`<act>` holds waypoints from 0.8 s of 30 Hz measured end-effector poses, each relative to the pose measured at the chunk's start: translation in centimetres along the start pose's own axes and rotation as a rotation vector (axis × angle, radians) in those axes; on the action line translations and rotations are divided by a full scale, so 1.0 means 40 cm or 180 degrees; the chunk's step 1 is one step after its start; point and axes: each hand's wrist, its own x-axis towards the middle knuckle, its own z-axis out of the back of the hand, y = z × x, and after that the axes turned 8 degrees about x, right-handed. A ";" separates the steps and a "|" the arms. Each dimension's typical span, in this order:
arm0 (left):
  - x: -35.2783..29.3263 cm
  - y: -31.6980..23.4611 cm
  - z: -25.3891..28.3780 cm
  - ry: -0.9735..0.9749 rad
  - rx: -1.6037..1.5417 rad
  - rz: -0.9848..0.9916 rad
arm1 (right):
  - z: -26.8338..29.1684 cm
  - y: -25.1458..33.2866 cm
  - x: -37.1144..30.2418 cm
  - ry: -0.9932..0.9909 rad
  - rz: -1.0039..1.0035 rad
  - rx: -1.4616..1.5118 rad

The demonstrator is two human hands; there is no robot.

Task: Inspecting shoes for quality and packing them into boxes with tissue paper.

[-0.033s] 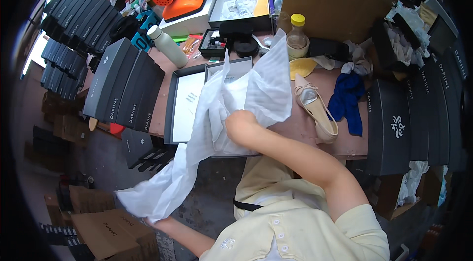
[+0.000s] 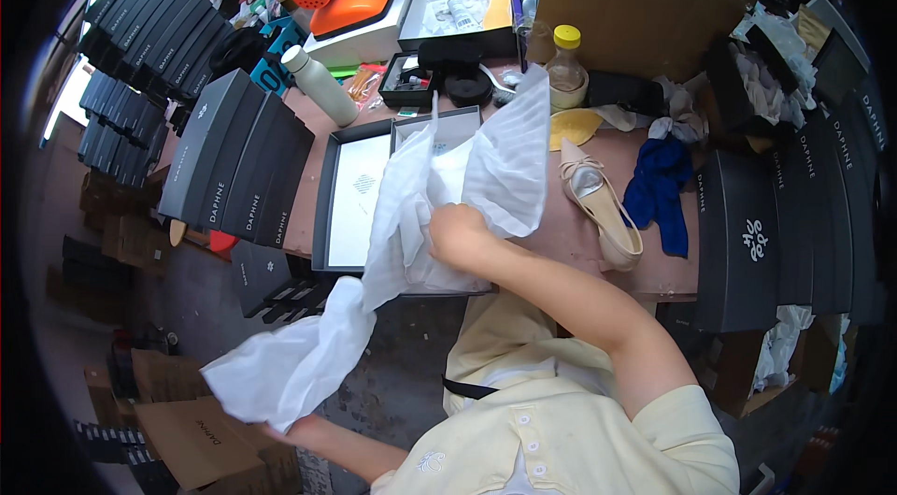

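Paper (image 2: 301, 359) and the left hand (image 2: 293, 430) gripping it slid further lower left; right hand (image 2: 458, 235) is over the box (image 2: 456, 125) mid-frame, can't tell its grip. Probably straightening paper; next needs gentle tension.

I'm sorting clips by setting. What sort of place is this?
Probably a shoe storeroom or packing workroom: dark boxes stand in stacks on several sides, a single beige shoe lies on the worktable, and white tissue paper lies partly over an open box.
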 end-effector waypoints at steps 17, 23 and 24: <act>-0.202 0.115 -0.283 0.2810 0.1379 -0.3406 | 0.150 -0.232 0.018 -0.0486 -0.0416 0.6374; -0.012 0.042 -0.244 0.1596 0.0887 0.0337 | 0.011 -0.191 0.010 -0.0820 -0.1439 0.6087; 0.023 -0.008 -0.232 0.1101 -0.0190 0.0828 | -0.014 -0.167 0.019 -0.0840 -0.1529 0.5884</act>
